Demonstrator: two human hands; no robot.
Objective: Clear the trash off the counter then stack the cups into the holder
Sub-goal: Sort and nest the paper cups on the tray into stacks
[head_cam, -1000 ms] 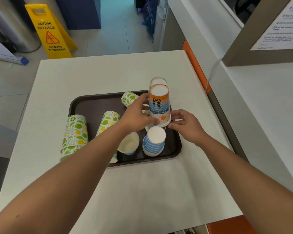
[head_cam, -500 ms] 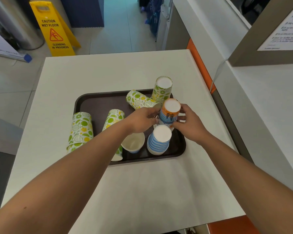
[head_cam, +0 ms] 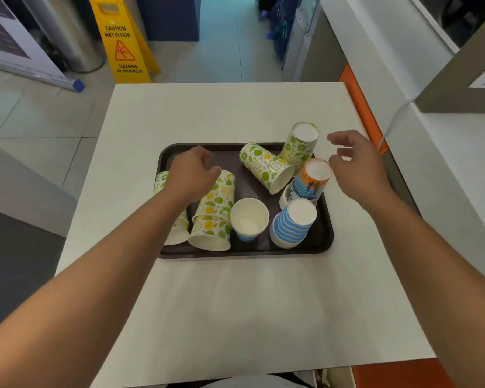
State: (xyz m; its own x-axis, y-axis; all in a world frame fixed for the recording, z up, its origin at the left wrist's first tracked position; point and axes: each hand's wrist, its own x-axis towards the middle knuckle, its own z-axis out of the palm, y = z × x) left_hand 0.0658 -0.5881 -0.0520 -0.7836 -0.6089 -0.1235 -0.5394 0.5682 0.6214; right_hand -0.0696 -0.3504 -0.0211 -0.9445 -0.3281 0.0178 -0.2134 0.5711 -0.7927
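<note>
Your counter (head_cam: 235, 303) shows no trash; most paper cups (head_cam: 293, 224) lie unstacked on the tray (head_cam: 177, 252). Left hand (head_cam: 192, 175) curled, right hand (head_cam: 353, 163) spread, both empty.

Head-worn wide-angle view.
Looking forward and steeply down, close over the white counter (head_cam: 235, 303) and brown tray (head_cam: 326, 242).
</note>
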